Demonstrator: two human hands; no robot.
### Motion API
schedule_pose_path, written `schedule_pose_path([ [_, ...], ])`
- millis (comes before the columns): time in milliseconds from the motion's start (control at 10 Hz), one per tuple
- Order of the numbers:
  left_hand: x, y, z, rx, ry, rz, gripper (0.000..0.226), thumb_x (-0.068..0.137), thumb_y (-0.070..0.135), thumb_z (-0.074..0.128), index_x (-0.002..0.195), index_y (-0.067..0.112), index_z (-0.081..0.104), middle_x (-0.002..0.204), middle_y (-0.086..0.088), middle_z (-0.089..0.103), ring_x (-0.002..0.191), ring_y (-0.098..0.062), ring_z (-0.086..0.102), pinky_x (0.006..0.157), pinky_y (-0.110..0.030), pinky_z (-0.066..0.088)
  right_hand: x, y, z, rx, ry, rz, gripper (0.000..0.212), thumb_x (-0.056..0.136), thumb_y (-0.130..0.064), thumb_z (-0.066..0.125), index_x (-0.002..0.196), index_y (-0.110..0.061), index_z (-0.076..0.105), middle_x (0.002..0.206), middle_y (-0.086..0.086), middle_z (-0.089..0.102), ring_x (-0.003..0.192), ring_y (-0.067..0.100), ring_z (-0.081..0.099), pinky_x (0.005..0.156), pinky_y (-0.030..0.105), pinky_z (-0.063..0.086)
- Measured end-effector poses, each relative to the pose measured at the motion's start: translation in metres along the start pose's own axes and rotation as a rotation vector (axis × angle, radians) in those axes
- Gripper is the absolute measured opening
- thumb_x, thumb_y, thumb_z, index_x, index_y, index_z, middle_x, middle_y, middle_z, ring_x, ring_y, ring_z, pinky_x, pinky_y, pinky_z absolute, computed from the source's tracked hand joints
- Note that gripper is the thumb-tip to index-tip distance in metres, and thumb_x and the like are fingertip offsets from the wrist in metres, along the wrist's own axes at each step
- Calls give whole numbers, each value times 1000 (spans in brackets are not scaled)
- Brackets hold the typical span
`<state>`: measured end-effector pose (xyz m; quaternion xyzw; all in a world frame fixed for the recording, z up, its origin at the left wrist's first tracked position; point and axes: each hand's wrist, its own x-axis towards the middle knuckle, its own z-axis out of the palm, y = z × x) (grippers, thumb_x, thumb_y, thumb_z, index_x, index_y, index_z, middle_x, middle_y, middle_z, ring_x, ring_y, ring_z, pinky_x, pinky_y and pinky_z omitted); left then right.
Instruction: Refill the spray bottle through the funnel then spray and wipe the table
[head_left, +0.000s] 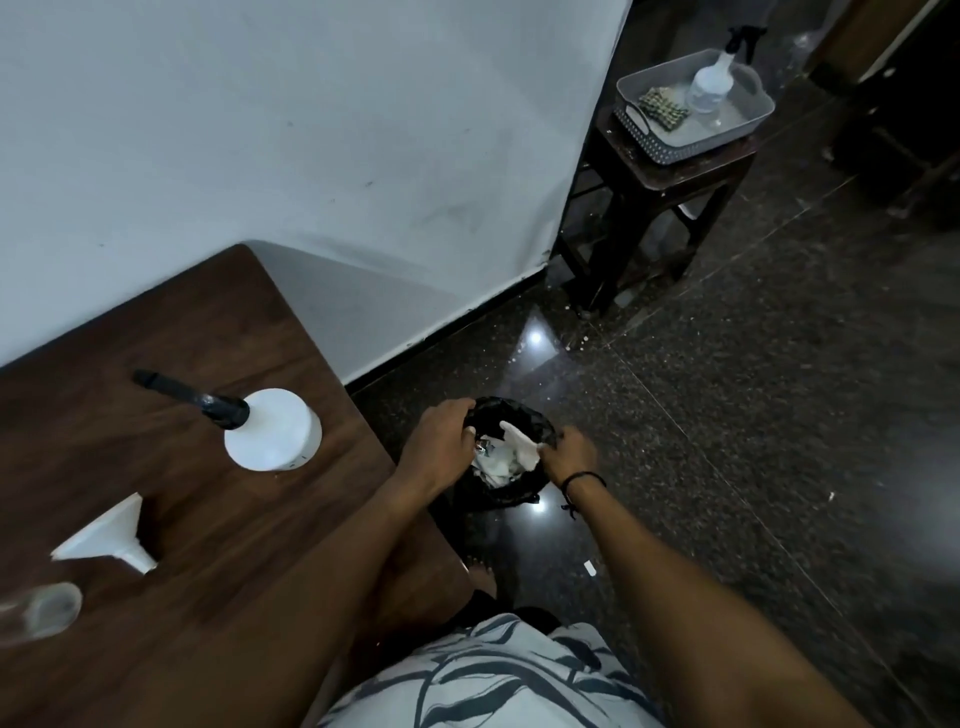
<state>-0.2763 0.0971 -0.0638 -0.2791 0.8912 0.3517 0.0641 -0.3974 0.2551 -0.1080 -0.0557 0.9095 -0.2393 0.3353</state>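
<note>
Over the black bin (506, 452), my right hand (571, 454) pinches a used white tissue (519, 441) and my left hand (439, 434) grips the liner; wiping seems finished, so next I let go.

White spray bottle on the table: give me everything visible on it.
The white spray bottle stands upright near the right edge of the dark wooden table, seen from above. Its body is opaque white, plastic by the look, round and squat. A black trigger head is fitted on top, with its nozzle pointing left toward the wall. Neither hand touches it; both are at the bin on the floor. The white funnel lies on its side nearer the camera, apart from it. The fill level cannot be seen.
</note>
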Motion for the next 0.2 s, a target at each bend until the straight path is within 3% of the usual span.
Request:
schedule_pose_path([
  [200, -1, -7, 2, 147, 7, 14, 45, 94, 20, 51, 138, 13, 48, 139, -10, 54, 125, -31, 49, 103, -44, 43, 0, 0, 7, -25, -27, -42, 31, 93, -21, 60, 120, -7, 63, 117, 17, 67, 108, 34, 62, 91, 38, 52],
])
